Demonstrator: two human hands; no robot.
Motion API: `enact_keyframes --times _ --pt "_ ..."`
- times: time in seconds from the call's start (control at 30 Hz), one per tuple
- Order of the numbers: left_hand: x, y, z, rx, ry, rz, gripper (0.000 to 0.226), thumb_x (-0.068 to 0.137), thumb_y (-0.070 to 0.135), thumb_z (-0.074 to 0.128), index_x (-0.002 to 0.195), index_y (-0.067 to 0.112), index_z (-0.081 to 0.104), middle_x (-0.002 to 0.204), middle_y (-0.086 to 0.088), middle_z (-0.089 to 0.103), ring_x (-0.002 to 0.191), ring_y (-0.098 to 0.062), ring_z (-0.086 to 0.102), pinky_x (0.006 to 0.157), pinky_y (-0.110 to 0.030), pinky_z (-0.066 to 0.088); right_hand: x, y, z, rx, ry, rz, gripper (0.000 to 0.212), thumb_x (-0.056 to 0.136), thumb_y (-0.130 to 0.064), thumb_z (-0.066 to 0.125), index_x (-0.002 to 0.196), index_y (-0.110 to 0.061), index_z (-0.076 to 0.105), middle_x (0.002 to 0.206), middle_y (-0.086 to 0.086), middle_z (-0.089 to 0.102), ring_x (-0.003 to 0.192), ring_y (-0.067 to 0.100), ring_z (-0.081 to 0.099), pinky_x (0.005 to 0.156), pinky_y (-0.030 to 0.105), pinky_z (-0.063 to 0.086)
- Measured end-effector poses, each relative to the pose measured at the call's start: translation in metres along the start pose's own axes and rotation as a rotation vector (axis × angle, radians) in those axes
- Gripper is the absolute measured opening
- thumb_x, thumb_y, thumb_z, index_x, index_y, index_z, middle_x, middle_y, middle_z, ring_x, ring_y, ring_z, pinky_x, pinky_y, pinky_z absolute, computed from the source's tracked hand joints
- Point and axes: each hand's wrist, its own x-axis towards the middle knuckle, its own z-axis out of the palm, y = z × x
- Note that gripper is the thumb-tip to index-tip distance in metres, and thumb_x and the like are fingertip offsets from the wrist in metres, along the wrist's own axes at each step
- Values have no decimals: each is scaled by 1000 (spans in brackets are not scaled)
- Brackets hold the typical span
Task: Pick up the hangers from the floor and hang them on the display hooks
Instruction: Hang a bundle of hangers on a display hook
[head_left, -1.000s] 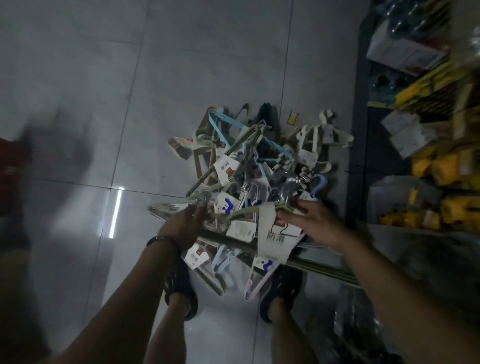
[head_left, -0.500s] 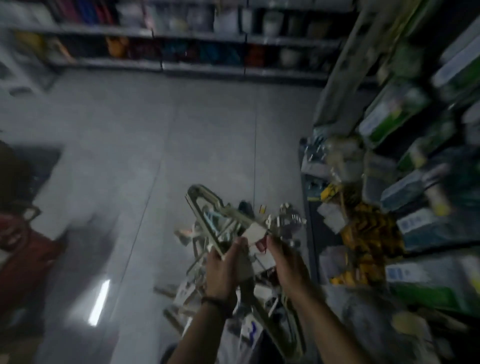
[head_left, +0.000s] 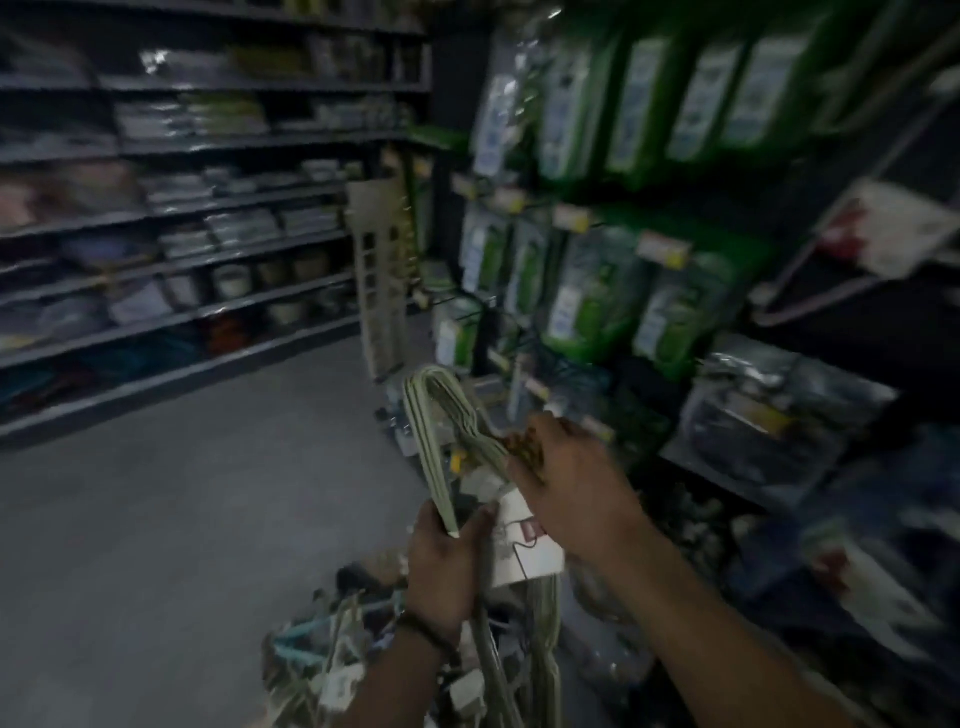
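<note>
A bundle of pale green hangers (head_left: 434, 415) with a white paper label (head_left: 524, 551) is raised in front of me. My left hand (head_left: 441, 571) grips the bundle's lower arm, thumb and fingers wrapped round it. My right hand (head_left: 566, 473) holds the bundle's upper part near the hooks; its fingertips are hidden behind the hangers. A heap of other hangers (head_left: 322, 654), pale and blue, lies on the floor below my arms. Display hooks (head_left: 535, 387) with yellow price tags stick out of the rack on the right, just beyond my right hand.
Green packaged goods (head_left: 592, 306) hang on the right rack, with bagged items (head_left: 769, 415) below. Dark shelves (head_left: 182, 249) of stock run along the far left wall. A tall pale wooden rack (head_left: 379, 291) stands at the aisle end. Grey tiled floor (head_left: 182, 493) spreads to the left.
Both hands have lifted the green hanger bundle from the floor heap up to the rack's height. My view has swung up from the floor to the shelves and hooks.
</note>
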Motion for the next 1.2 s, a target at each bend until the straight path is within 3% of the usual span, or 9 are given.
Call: enact_keyframes --times 0.1,0.2,0.5,0.57,0.7,0.93,1.03,1.13,1.2 --pt "-44 30 40 32 -233 93 27 91 31 82 114 20 74 103 8 81 97 -12 76 85 -31 57 -36 15 -53 -58 78 56 45 104 -51 53 137 -21 51 118 9 67 105 34 66 79 42 56" --pt "-94 57 89 27 -409 150 24 89 26 84 109 25 72 98 10 78 93 -8 75 79 -20 56 -86 36 -106 -112 194 157 41 103 -58 47 122 -22 52 104 9 67 91 35 68 70 43 57" --pt "-277 115 244 -68 -789 301 38 80 32 88 110 20 69 98 1 80 94 -15 77 81 -31 62 -282 142 -260 -224 541 405 29 104 -55 45 97 -27 44 84 -5 59 69 26 59 56 38 46" --pt "-316 131 281 -139 -836 310 33 90 43 77 113 20 73 99 4 81 95 -13 77 82 -30 62 -331 164 -289 -242 560 455 28 105 -53 45 92 -29 38 79 -8 55 62 20 52 53 36 39" --pt "-391 146 355 -135 -922 305 49 101 57 49 121 20 76 111 0 81 108 -18 76 95 -40 60 -423 206 -337 -312 551 549 27 104 -50 48 95 -25 44 82 -1 63 69 31 63 59 41 50" --pt "-490 152 459 40 -946 557 36 100 63 55 97 34 75 89 9 78 86 -12 73 79 -44 59 -556 269 -435 -424 656 763 19 103 -38 54 94 -23 45 74 -3 58 67 34 63 55 39 46" --pt "-508 165 492 147 -1032 721 32 97 69 47 109 46 65 98 19 74 94 -2 69 83 -34 53 -591 293 -469 -494 634 854 15 100 -33 54 95 -21 47 77 2 62 70 35 64 56 36 42" --pt "-512 184 520 255 -1090 920 65 97 74 38 141 30 56 120 8 74 110 -10 69 94 -34 56 -613 317 -495 -535 627 940 13 100 -34 53 93 -23 50 78 2 63 70 34 64 56 38 47" --pt "-512 196 535 249 -1082 1062 60 100 61 41 142 23 59 118 1 75 107 -14 70 91 -22 52 -622 332 -508 -548 635 995 10 99 -29 57 92 -24 52 75 -2 62 66 27 64 56 41 56"
